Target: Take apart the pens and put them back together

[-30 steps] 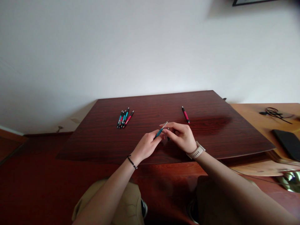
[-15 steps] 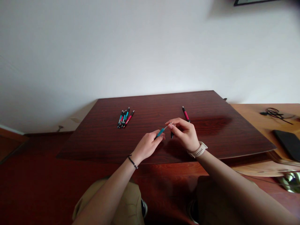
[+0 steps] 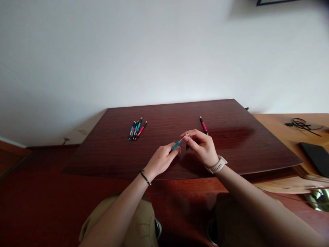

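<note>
Above the near-centre of the dark red-brown table (image 3: 115, 154), both hands meet over a partly dismantled pen. Left hand (image 3: 161, 161) is closed around the teal pen barrel (image 3: 175, 146), fingers curled, with the barrel angled up and to the right; a thin pale refill tip (image 3: 183, 138) projects from the barrel's upper end. Right hand (image 3: 202, 146) pinches that tip between thumb and forefinger, and a small dark pen piece (image 3: 187, 148) hangs below its fingers, close against the palm side; whether this piece is gripped or only tucked against the fingers cannot be told. Both hands are raised slightly off the table surface, near its front edge. A black bracelet (image 3: 145, 178) sits on the left wrist and a pale watch (image 3: 217, 165) on the right wrist. On the table, well apart to the far left, lies a cluster of pens (image 3: 136, 129) in teal, red and black, laid side by side and touching. A single red pen (image 3: 204, 125) lies alone just beyond the right hand. To the right stands a lighter wooden desk (image 3: 277, 130) bearing a black cable (image 3: 300, 124) and a flat black device (image 3: 316, 157).
</note>
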A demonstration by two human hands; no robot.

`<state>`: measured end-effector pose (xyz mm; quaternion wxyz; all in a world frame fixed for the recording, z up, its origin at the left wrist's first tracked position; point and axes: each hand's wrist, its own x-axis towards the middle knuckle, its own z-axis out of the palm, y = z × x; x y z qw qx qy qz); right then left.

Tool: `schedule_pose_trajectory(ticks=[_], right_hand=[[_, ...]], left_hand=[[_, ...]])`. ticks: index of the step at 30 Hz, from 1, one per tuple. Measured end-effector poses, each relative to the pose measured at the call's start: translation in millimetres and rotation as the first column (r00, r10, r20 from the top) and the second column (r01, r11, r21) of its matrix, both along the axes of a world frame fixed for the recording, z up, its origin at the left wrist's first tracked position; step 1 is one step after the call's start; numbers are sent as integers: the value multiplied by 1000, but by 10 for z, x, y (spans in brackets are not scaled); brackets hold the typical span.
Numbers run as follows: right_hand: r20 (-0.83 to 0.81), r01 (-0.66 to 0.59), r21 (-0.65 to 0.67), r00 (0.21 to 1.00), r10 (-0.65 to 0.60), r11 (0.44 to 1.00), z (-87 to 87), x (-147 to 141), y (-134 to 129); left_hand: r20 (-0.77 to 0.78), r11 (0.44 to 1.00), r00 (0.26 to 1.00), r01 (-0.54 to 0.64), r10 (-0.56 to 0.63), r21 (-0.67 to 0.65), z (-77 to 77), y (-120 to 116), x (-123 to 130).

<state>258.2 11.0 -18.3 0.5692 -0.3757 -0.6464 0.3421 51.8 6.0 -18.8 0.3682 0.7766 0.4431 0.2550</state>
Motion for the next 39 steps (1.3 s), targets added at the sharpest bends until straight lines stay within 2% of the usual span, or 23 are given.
schedule_pose_trajectory(ticks=[8, 11, 17, 25, 30, 34, 39], right_hand=[[-38, 28, -36, 999, -30, 999, -15, -11, 6], [-54, -4, -43, 999, 2, 999, -19, -5, 10], [-3, 26, -9, 1000, -26, 1000, -14, 1, 4], [13, -12, -71, 1000, 13, 997, 7, 22, 7], [-77, -48, -90, 996, 42, 995, 33, 9, 4], [-212, 10, -100, 977, -31, 995, -3, 22, 67], [-327, 187, -74, 924, -201, 980, -51, 104, 187]], left_hand=[[10, 1000, 1000, -7, 7, 6, 0, 0, 8], [4, 1000, 1000, -13, 13, 7, -1, 1, 5], [-15, 1000, 1000, 1, -1, 0, 5, -11, 10], [36, 1000, 999, -8, 8, -15, 37, -9, 9], [68, 999, 997, -25, 26, -25, 56, -16, 13], [39, 999, 999, -31, 32, -20, 47, -23, -1], [-47, 1000, 999, -24, 24, 3, 14, -39, -19]])
